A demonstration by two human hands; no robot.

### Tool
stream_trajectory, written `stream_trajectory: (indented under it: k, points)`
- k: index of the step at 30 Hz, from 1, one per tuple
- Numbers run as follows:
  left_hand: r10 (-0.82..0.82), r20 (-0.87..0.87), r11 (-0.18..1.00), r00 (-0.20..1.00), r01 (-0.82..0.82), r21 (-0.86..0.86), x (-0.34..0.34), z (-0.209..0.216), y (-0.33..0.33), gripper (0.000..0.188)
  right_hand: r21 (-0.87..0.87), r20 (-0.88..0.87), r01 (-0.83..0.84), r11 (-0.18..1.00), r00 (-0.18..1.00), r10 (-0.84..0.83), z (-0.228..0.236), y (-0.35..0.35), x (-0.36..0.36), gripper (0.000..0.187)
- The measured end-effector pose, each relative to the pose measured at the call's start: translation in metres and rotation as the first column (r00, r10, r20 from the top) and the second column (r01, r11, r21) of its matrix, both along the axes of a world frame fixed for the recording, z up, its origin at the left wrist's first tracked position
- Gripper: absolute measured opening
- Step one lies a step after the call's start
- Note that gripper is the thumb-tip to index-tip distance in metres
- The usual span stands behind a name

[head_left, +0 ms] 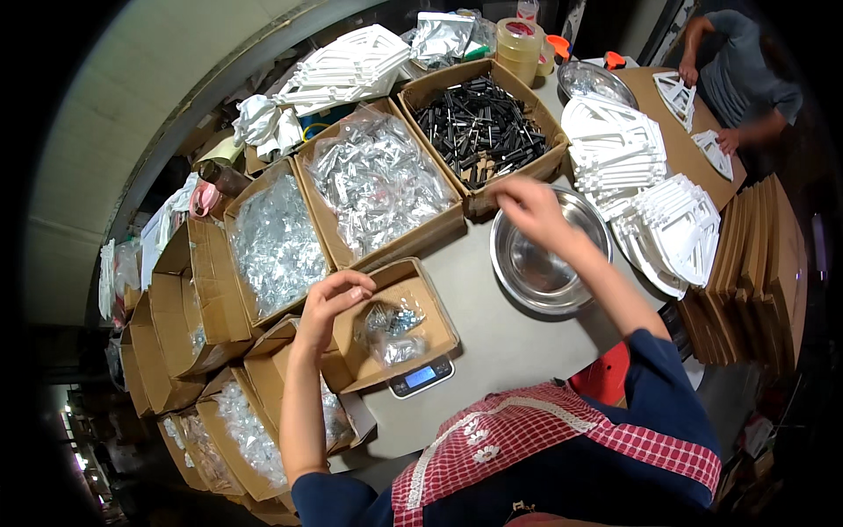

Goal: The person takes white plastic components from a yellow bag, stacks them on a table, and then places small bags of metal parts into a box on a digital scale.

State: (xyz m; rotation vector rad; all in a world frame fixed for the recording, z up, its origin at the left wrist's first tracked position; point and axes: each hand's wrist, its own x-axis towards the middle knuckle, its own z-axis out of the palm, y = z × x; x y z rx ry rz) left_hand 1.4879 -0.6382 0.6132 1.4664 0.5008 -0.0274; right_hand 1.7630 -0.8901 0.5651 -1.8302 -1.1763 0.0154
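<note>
We stand at a grey bench (pixel 500 338) crowded to its edges. A pale wall (pixel 105 132) curves along our left behind a dark ledge (pixel 206 105). Open cardboard boxes (pixel 176 307) stack down toward a dim floor (pixel 97 439) at lower left, where small lights glow far off. Flat cardboard sheets (pixel 764 255) stand on edge at our right. Even overhead light; glare on plastic. A second person (pixel 746 79) works at the far corner.

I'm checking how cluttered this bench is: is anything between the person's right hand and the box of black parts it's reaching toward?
Nothing visible. The right hand hovers at the near wall of the box of black parts, above the steel bowl. Only that cardboard wall lies between the fingers and the parts.
</note>
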Motion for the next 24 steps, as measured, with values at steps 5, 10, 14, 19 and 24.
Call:
stream_trajectory:
  k: [5, 10, 14, 19, 24]
  points:
    - [0.169, 0.092, 0.976, 0.981, -0.179, 0.122, -0.016, 0.001, -0.004, 0.024, -0.679, 0.462, 0.397, 0.617, 0.885, -0.060, -0.050, 0.062, 0.143, 0.030]
    - [0.517, 0.095, 0.824, 0.850, -0.525, 0.212, -0.104, 0.011, 0.000, 0.017, -0.842, 0.338, 0.286, 0.457, 0.941, 0.033, -0.050, 0.087, 0.141, 0.030]
    - [0.839, 0.180, 0.517, 0.514, -0.856, 0.036, -0.206, -0.007, -0.008, 0.018, -0.659, 0.359, 0.429, 0.618, 0.901, -0.243, -0.019, 0.068, 0.105, 0.033]
    - [0.950, 0.094, 0.283, 0.297, -0.948, 0.145, -0.254, -0.054, -0.020, 0.029, 0.023, -0.151, -0.025, 0.999, 0.988, 0.029, 0.015, 0.038, -0.008, 0.024]
    - [0.731, 0.041, 0.488, 0.681, -0.564, 0.665, -0.236, -0.128, 0.012, 0.045, -0.099, 0.198, -0.354, 0.930, 0.909, 0.367, 0.047, 0.051, -0.109, 0.025]
